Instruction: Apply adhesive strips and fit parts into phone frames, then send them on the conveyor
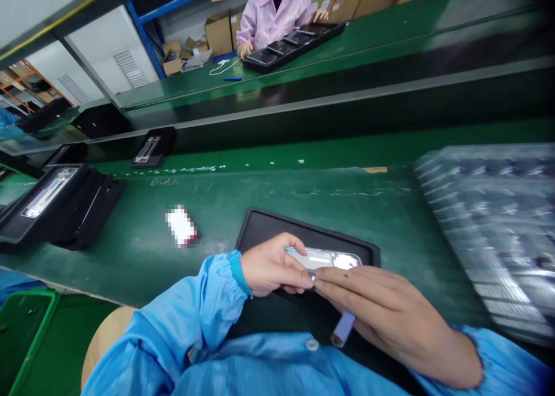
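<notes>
left hand (pixel 271 266): pinching silver panel (pixel 323 259) on black tray (pixel 264 225) | right hand (pixel 385 312): gripping lilac tool (pixel 344 328), touching panel's 6 o'clock edge | green desk (pixel 303 193)

My left hand (pixel 272 264) covers the near end of the silvery part (pixel 326 259), so I cannot tell its full shape. My right hand (pixel 390 309) hides most of the lilac tool (pixel 344 328); only its lower tip shows. The clear blister trays (pixel 494 228) run off the right edge, their contents smeared. A small white item (pixel 181 226) on the bench is blurred beyond telling. The green bin (pixel 23 332) is cut off at the lower left corner.
</notes>
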Demonstrator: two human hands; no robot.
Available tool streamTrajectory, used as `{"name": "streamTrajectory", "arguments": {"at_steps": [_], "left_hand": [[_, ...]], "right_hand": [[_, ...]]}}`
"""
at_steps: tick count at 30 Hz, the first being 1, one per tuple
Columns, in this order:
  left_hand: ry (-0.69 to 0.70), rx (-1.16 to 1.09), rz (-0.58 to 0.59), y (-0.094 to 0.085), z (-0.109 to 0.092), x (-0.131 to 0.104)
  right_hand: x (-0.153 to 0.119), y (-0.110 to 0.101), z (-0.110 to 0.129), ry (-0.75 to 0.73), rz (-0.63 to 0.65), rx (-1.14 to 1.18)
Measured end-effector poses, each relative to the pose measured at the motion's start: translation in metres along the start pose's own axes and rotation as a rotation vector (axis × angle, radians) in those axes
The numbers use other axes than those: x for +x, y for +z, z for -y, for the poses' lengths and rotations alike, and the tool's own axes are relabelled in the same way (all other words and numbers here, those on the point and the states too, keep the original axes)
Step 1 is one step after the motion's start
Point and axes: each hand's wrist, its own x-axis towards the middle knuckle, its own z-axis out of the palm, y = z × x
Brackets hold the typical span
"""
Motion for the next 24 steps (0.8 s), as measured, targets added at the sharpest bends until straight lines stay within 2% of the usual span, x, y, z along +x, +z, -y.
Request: {"name": "streamTrajectory", "arguments": {"at_steps": [4,6,8,11,13,15,17,20,24], "left_hand": [[-0.019,0.025,0.045,0.001,-0.002,0.000],[0.003,0.091,0.031,0.001,-0.005,-0.001],[0.104,0.275,-0.099,0.000,-0.009,-0.003],[0.393,0.777,-0.396,-0.007,-0.015,-0.005],[0.524,1.097,-0.487,-0.013,-0.015,-0.004],[0.530,1.316,-0.473,-0.019,-0.011,-0.002],[0.481,1.448,-0.412,-0.022,-0.005,0.001],[0.437,1.518,-0.327,-0.023,0.001,0.003],[0.432,1.522,-0.311,-0.022,0.000,0.003]], "right_hand": [[0.000,0.000,-0.003,-0.036,0.024,0.014],[-0.001,0.002,-0.006,-0.047,0.011,0.003],[-0.003,0.004,-0.014,-0.008,0.005,-0.031],[-0.009,0.010,-0.032,0.080,0.063,-0.143],[-0.012,0.016,-0.044,0.057,0.109,-0.222],[-0.013,0.023,-0.053,0.015,0.151,-0.253],[-0.013,0.028,-0.057,0.031,0.184,-0.236],[-0.013,0.031,-0.058,0.102,0.212,-0.178],[-0.012,0.029,-0.057,0.096,0.226,-0.164]]}}
